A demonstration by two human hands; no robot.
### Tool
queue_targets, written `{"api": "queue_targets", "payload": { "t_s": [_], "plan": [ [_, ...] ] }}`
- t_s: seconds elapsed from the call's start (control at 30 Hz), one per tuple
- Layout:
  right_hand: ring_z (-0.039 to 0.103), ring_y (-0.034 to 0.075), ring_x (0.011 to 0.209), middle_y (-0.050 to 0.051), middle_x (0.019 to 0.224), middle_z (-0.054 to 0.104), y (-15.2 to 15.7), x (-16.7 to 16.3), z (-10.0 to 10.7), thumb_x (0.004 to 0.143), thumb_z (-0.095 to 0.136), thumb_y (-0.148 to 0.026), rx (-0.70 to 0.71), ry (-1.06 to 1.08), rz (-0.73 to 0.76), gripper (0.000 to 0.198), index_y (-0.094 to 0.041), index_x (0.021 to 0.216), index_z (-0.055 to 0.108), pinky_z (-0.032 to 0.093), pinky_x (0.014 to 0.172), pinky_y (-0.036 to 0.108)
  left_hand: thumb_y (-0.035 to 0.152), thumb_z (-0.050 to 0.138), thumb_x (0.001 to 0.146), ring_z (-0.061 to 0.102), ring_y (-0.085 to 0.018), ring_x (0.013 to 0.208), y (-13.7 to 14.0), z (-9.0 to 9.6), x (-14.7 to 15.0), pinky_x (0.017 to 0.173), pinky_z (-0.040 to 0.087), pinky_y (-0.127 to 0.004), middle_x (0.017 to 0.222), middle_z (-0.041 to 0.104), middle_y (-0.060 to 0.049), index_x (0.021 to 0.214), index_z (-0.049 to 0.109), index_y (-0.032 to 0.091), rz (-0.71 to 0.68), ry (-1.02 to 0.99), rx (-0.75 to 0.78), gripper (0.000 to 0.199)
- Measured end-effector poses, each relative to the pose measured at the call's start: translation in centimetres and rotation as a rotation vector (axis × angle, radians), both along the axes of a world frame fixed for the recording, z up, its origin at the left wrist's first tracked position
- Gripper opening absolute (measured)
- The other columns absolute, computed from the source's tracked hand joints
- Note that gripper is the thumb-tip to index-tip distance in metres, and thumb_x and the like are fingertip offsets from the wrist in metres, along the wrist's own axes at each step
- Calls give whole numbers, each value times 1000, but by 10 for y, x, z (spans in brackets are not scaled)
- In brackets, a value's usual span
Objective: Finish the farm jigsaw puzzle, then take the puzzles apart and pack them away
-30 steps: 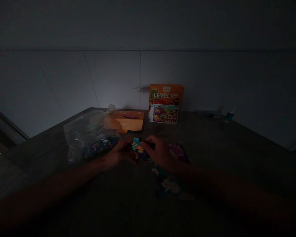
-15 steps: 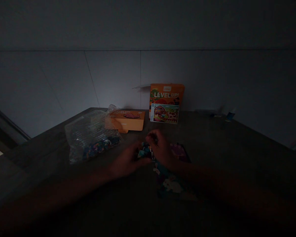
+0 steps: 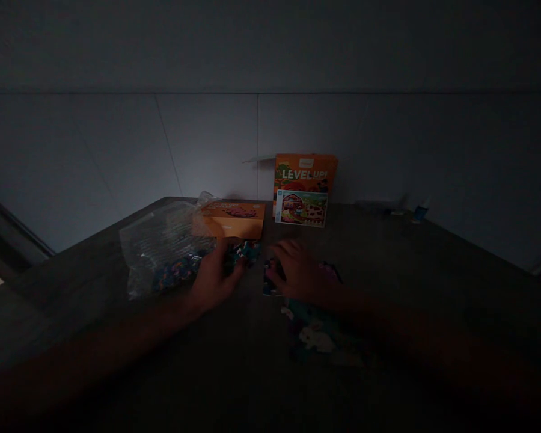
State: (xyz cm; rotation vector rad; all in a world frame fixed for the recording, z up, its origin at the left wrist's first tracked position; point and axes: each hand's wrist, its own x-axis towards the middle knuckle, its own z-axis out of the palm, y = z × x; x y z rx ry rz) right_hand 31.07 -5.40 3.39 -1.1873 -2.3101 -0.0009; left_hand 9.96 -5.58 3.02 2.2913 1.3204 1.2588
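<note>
On dark table, left hand (image 3: pixel 216 278) pinching jagged puzzle pieces (image 3: pixel 242 251), right hand (image 3: pixel 300 273) flat.

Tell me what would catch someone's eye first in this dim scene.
The bright orange upright puzzle box reading LEVEL UP stands against the far wall. In front of it, the left hand holds colourful puzzle pieces beside a clear plastic bag of pieces. The right hand rests on the partly assembled puzzle.

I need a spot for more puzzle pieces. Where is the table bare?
Bare: the table's right side, past the right hand, and the near left corner below the bag. Crowded: the middle, around both hands, left hand, orange box and the joined pieces.
</note>
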Motion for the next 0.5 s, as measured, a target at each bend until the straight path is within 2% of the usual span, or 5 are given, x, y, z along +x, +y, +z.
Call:
{"api": "queue_targets", "payload": {
  "t_s": [0.1,0.17,0.33,0.43,0.5],
  "plan": [
    [50,30,106,15,109,57,-3,1,3,81,64,-47,-117,-185,-34,44,-13,109,61,40,93,46,21,51,86,62,-25,99,3,-3,-1,86,50,-38,108,63,-11,120,48,16,-136,302,-17,35],
    [49,30,106,16,110,56,-2,-2,2,81,63,-51,-132,-226,-59,48,-11,108,61,39,93,46,18,49,86,60,-25,103,4,-5,1,89,50,-39,109,63,-11,118,51,16,-214,400,-10,32],
    [48,31,109,17,112,54,6,-5,-10,74,70,-52,-156,-231,-53,64,-8,118,56,39,95,44,20,46,90,63,-22,96,6,-4,2,82,52,-35,105,64,-9,115,52,18,-212,332,-80,26],
    [47,29,109,15,113,53,9,-4,-15,68,75,-40,-165,-173,-21,65,-10,122,53,40,95,42,22,44,91,65,-22,90,7,-3,-1,76,53,-33,103,65,-8,118,50,18,-182,294,-136,28],
    [48,29,109,14,113,53,9,-3,-15,66,75,-30,-167,-138,-21,61,-10,119,53,40,94,40,20,45,89,64,-23,94,6,-2,-2,78,52,-34,106,64,-9,121,49,18,-224,305,-123,33]
  ]
}}
